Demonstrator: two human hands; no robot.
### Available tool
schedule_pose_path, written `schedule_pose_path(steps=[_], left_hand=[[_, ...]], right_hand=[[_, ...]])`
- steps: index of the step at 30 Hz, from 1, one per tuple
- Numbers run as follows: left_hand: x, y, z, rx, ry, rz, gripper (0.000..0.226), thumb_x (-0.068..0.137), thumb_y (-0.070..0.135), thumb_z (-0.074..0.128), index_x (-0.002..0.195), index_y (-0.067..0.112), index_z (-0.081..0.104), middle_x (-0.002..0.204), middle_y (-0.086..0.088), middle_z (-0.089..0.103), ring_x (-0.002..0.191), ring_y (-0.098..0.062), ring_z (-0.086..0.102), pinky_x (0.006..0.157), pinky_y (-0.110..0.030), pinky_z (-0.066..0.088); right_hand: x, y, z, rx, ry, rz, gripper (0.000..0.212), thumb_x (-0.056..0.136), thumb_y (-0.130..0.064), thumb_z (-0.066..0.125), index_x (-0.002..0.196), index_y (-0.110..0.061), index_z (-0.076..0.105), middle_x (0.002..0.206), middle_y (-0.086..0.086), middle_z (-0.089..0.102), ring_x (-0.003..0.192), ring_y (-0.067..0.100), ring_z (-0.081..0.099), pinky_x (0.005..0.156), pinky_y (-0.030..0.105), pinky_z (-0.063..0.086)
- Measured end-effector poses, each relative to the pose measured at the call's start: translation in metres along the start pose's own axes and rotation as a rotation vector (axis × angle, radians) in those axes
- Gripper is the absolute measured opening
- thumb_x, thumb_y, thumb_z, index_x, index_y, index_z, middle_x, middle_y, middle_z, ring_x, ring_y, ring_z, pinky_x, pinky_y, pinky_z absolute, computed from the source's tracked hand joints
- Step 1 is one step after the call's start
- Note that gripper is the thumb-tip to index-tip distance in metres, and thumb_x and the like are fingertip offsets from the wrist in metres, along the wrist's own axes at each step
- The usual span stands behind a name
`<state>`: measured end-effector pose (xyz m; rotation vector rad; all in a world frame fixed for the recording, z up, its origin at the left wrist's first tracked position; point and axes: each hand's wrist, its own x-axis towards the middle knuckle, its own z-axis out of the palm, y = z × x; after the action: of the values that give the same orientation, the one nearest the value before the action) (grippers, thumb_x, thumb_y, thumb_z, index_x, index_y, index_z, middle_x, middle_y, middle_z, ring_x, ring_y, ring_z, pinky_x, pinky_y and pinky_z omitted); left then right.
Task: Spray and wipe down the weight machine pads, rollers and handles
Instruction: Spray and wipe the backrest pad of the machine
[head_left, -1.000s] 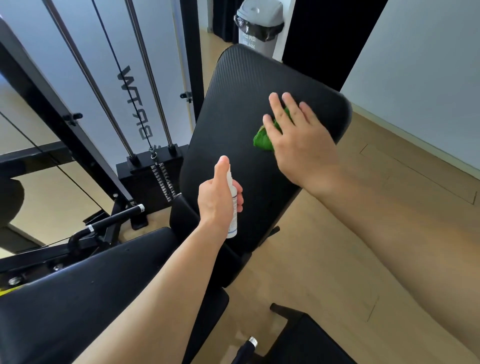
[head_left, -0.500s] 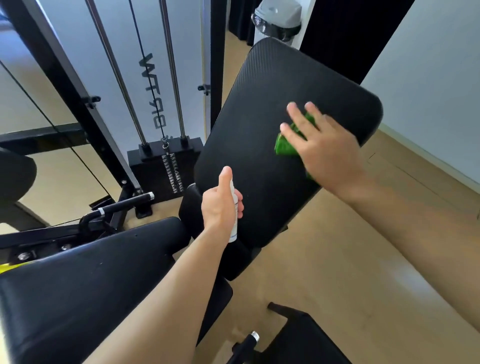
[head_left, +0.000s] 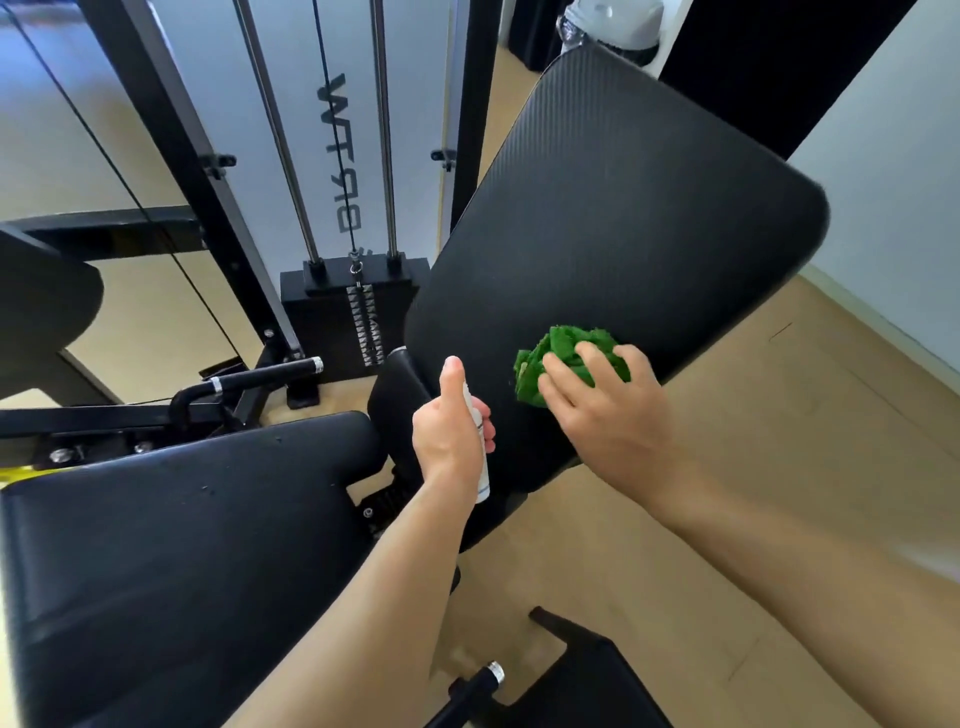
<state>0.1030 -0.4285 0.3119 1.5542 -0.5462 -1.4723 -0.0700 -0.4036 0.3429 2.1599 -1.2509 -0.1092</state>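
Against the lower part of the tilted black textured back pad (head_left: 623, 208), our right hand (head_left: 608, 415) presses a crumpled green cloth (head_left: 558, 353). Our fingers are bent over the top of the bundle and grip it, so the cloth sits between hand and pad, near the pad's lower right edge.

Just left of it, our left hand (head_left: 447, 431) holds a slim white spray bottle (head_left: 483, 478) upright. The fingers wrap round its body and the thumb stands straight up along the top, hiding the nozzle. Only a strip of the white body and its base show past the palm. The bottle is in front of the pad's lower left corner, near the cloth but apart from it; we cannot tell whether it touches the pad.

Lower left, the smooth black seat pad (head_left: 182, 545) fills the corner, its far end just beside the foot of the back pad. Behind both, two chrome guide rods (head_left: 384, 130) run down into the black weight stack (head_left: 353, 312), with a thin cable between them. A black tubular handle with chrome rings (head_left: 260, 376) juts out left of the stack. Pale wooden floor (head_left: 753, 493) spreads to the right, and a grey bin (head_left: 613, 21) shows at the top edge beyond the back pad.
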Motion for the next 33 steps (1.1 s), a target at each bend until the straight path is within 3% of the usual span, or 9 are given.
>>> schedule_pose_path(steps=[3, 7, 11, 17, 21, 24, 27, 30, 33], left_hand=[[0.0, 0.007, -0.008, 0.038, -0.063, -0.013, 0.065, 0.099, 0.061, 0.052, 0.058, 0.011, 0.06, 0.052, -0.003, 0.059, 0.052, -0.018, 0.056, 0.065, -0.036, 0.052], [0.004, 0.023, -0.014, 0.066, -0.134, 0.04, 0.064, 0.099, 0.058, 0.054, 0.058, 0.009, 0.056, 0.056, -0.006, 0.056, 0.049, -0.017, 0.052, 0.057, -0.031, 0.049], [0.017, 0.032, -0.012, 0.045, -0.116, 0.028, 0.062, 0.098, 0.056, 0.055, 0.055, 0.01, 0.054, 0.056, -0.007, 0.055, 0.046, -0.017, 0.05, 0.054, -0.029, 0.047], [0.051, 0.032, -0.009, 0.054, -0.126, -0.047, 0.052, 0.094, 0.044, 0.054, 0.054, 0.011, 0.051, 0.053, -0.006, 0.052, 0.045, -0.019, 0.045, 0.049, -0.027, 0.043], [0.076, 0.025, -0.013, 0.086, -0.093, -0.014, 0.061, 0.097, 0.055, 0.054, 0.055, 0.011, 0.055, 0.054, -0.005, 0.055, 0.045, -0.016, 0.05, 0.05, -0.028, 0.046], [0.096, 0.025, -0.022, 0.078, -0.057, 0.012, 0.066, 0.098, 0.061, 0.053, 0.056, 0.011, 0.054, 0.054, -0.004, 0.055, 0.045, -0.015, 0.05, 0.05, -0.028, 0.046], [0.114, 0.03, -0.032, 0.073, -0.032, 0.008, 0.066, 0.098, 0.06, 0.054, 0.055, 0.009, 0.055, 0.052, -0.006, 0.055, 0.045, -0.018, 0.049, 0.051, -0.029, 0.046], [0.123, 0.036, -0.036, 0.03, -0.035, -0.005, 0.065, 0.096, 0.06, 0.054, 0.053, 0.011, 0.055, 0.052, -0.006, 0.054, 0.045, -0.019, 0.049, 0.052, -0.031, 0.044], [0.126, 0.041, -0.035, 0.03, -0.051, -0.003, 0.065, 0.096, 0.062, 0.054, 0.053, 0.013, 0.056, 0.053, -0.006, 0.055, 0.047, -0.02, 0.05, 0.055, -0.033, 0.045]], right_hand=[[-0.018, 0.015, -0.006, -0.031, 0.026, -0.096, 0.038, 0.101, -0.009, 0.037, 0.127, -0.011, 0.065, 0.139, 0.011, 0.06, 0.111, 0.036, 0.059, 0.078, 0.045, 0.046], [0.037, 0.05, -0.024, -0.069, 0.138, 0.056, 0.038, 0.106, -0.01, 0.033, 0.113, -0.013, 0.07, 0.119, 0.007, 0.069, 0.09, 0.034, 0.061, 0.067, 0.039, 0.044], [0.089, 0.088, -0.037, -0.067, 0.102, 0.267, 0.037, 0.101, -0.011, 0.034, 0.117, -0.014, 0.067, 0.123, 0.008, 0.065, 0.099, 0.039, 0.055, 0.073, 0.044, 0.042], [0.148, 0.097, -0.024, -0.055, 0.056, 0.22, 0.029, 0.093, -0.012, 0.046, 0.114, -0.014, 0.066, 0.126, 0.009, 0.063, 0.105, 0.04, 0.053, 0.077, 0.045, 0.042], [0.18, 0.074, -0.005, -0.012, 0.038, 0.243, 0.033, 0.092, -0.016, 0.052, 0.122, -0.015, 0.066, 0.142, 0.015, 0.056, 0.114, 0.044, 0.054, 0.088, 0.049, 0.045], [0.176, 0.028, 0.023, 0.004, -0.072, 0.107, 0.043, 0.092, -0.014, 0.035, 0.121, -0.013, 0.066, 0.143, 0.016, 0.055, 0.117, 0.042, 0.055, 0.093, 0.049, 0.043], [0.107, -0.039, 0.037, 0.16, -0.326, -0.268, 0.042, 0.092, -0.015, 0.034, 0.113, -0.012, 0.07, 0.135, 0.015, 0.06, 0.112, 0.04, 0.058, 0.09, 0.048, 0.044], [0.038, -0.063, 0.025, 0.234, -0.658, -0.557, 0.042, 0.1, -0.021, 0.044, 0.138, -0.015, 0.06, 0.156, 0.012, 0.043, 0.141, 0.039, 0.04, 0.117, 0.055, 0.029], [0.069, -0.022, 0.02, 0.198, -0.429, -0.469, 0.04, 0.093, -0.016, 0.042, 0.115, -0.018, 0.075, 0.14, 0.008, 0.061, 0.127, 0.034, 0.058, 0.112, 0.054, 0.036]])
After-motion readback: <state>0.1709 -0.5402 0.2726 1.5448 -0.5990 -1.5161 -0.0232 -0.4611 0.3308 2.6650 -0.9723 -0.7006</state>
